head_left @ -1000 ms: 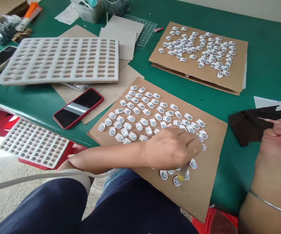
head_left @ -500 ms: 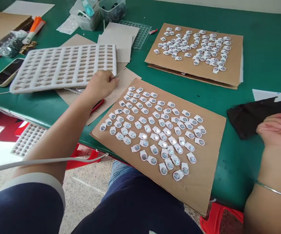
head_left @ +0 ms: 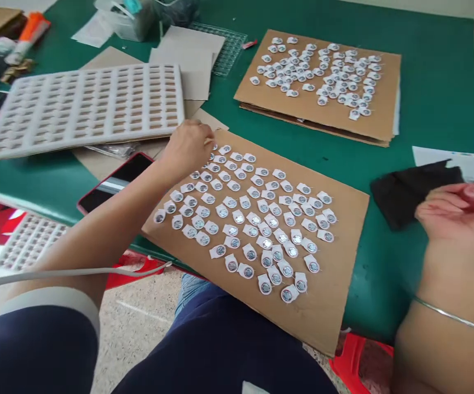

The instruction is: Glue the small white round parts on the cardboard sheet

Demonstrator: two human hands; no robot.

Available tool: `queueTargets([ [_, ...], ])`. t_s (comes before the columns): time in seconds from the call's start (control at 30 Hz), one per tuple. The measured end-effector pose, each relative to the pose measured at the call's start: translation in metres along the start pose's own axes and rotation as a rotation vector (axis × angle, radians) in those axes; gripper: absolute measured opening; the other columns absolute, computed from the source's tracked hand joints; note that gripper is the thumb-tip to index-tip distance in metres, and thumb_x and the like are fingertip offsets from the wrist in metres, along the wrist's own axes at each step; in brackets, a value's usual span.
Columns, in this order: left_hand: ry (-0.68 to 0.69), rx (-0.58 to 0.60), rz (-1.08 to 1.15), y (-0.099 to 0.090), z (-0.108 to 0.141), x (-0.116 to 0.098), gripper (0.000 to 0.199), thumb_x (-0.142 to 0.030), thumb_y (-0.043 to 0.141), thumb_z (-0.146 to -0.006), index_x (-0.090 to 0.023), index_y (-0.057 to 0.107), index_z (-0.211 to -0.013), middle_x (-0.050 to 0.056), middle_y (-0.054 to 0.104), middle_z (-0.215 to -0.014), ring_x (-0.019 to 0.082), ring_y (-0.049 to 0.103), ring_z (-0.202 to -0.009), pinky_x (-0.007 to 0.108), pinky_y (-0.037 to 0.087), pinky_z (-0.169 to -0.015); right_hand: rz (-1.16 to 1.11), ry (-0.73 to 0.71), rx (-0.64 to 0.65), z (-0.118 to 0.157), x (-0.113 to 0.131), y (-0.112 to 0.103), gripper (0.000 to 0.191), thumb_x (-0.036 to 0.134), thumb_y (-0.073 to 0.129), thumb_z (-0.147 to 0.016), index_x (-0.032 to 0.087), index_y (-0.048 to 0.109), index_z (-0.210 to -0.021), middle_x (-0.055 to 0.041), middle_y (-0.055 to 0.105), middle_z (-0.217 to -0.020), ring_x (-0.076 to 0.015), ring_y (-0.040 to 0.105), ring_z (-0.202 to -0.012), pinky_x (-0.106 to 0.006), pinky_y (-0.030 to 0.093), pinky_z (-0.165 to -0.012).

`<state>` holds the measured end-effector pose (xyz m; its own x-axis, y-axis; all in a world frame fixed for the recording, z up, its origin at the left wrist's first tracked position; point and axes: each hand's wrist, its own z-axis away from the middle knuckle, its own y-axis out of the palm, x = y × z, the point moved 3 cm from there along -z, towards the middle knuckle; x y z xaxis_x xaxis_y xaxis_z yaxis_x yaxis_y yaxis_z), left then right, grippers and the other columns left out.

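My left hand (head_left: 191, 145) is closed in a pinch over the far left corner of a cardboard sheet (head_left: 323, 323). Whatever its fingertips hold is too small to make out. Spread over the sheet are many small white tabs, each with a round silver disc (head_left: 265, 243). At the right, my right hand (head_left: 452, 216) is turned palm up with its fingers curled, beside a dark folded cloth (head_left: 405, 194). A blurred reddish shape shows at its fingers; I cannot tell whether it is the thumb or something held.
A white slotted tray (head_left: 111, 101) lies left of my left hand. Under my left forearm is a red-edged phone (head_left: 116, 183). Farther back, a cardboard stack (head_left: 379, 123) bears more white tabs. A white cable (head_left: 76, 271) crosses above my left arm. Plastic tubs (head_left: 132, 24) stand at the back left.
My left hand has moved from the tray's corner to the right, over the cardboard's far corner. The red-edged phone is now more exposed. The view has shifted slightly; my right hand remains curled.
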<state>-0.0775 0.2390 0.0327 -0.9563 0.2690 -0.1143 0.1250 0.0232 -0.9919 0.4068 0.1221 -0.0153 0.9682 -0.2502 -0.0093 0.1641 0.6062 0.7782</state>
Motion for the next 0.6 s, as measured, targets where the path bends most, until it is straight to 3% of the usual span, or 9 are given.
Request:
queueTargets([
  [0.03, 0.095, 0.015, 0.061, 0.000, -0.003, -0.021, 0.026, -0.023, 0.044, -0.085, -0.012, 0.062, -0.100, 0.009, 0.061, -0.101, 0.020, 0.052, -0.097, 0.032, 0.039, -0.087, 0.175, -0.104, 0.172, 0.004, -0.005, 0.007, 0.031, 0.042, 0.066, -0.064, 0.018, 0.048, -0.057, 0.0062, 0.047, -0.055, -0.0086, 0.045, -0.051, -0.018, 0.025, -0.036],
  [0.1, 0.268, 0.084, 0.175, 0.004, -0.009, -0.064, 0.024, -0.024, 0.046, -0.084, -0.013, 0.063, -0.097, 0.008, 0.061, -0.096, 0.019, 0.053, -0.093, 0.031, 0.040, -0.084, 0.361, -0.164, 0.288, 0.008, -0.013, 0.013, 0.034, 0.047, 0.056, -0.074, 0.017, 0.044, -0.062, 0.0052, 0.043, -0.058, -0.0067, 0.039, -0.049, -0.016, 0.024, -0.035],
  [0.2, 0.478, 0.254, 0.267, 0.016, -0.012, -0.119, 0.025, -0.026, 0.047, -0.084, -0.016, 0.064, -0.099, 0.007, 0.058, -0.101, 0.020, 0.052, -0.096, 0.030, 0.040, -0.083, 0.463, -0.184, 0.308, 0.008, -0.016, 0.016, 0.040, 0.054, 0.050, -0.075, 0.016, 0.042, -0.065, 0.0046, 0.042, -0.060, -0.0050, 0.035, -0.048, -0.015, 0.023, -0.034],
  [0.27, 0.566, 0.339, 0.254, 0.023, -0.014, -0.141, 0.025, -0.022, 0.049, -0.083, -0.019, 0.064, -0.102, 0.008, 0.055, -0.103, 0.021, 0.049, -0.100, 0.031, 0.039, -0.084, 0.494, -0.162, 0.320, 0.009, -0.018, 0.018, 0.042, 0.057, 0.049, -0.074, 0.016, 0.043, -0.066, 0.0042, 0.044, -0.061, -0.0046, 0.035, -0.047, -0.015, 0.024, -0.034],
  [0.43, 0.593, 0.458, 0.120, 0.033, -0.020, -0.152, 0.025, -0.025, 0.056, -0.079, -0.021, 0.066, -0.102, 0.008, 0.053, -0.100, 0.023, 0.047, -0.101, 0.033, 0.037, -0.085, 0.528, -0.126, 0.378, 0.018, -0.025, 0.027, 0.046, 0.061, 0.045, -0.075, 0.017, 0.038, -0.061, 0.0054, 0.043, -0.054, -0.0052, 0.036, -0.044, -0.015, 0.025, -0.032],
  [0.6, 0.530, 0.441, 0.111, 0.036, -0.022, -0.154, 0.021, -0.023, 0.060, -0.076, -0.016, 0.066, -0.096, 0.009, 0.054, -0.102, 0.022, 0.050, -0.099, 0.031, 0.039, -0.083, 0.578, -0.137, 0.376, 0.028, -0.032, 0.034, 0.042, 0.057, 0.041, -0.076, 0.017, 0.038, -0.061, 0.0046, 0.044, -0.057, -0.0034, 0.033, -0.042, -0.014, 0.024, -0.031],
])
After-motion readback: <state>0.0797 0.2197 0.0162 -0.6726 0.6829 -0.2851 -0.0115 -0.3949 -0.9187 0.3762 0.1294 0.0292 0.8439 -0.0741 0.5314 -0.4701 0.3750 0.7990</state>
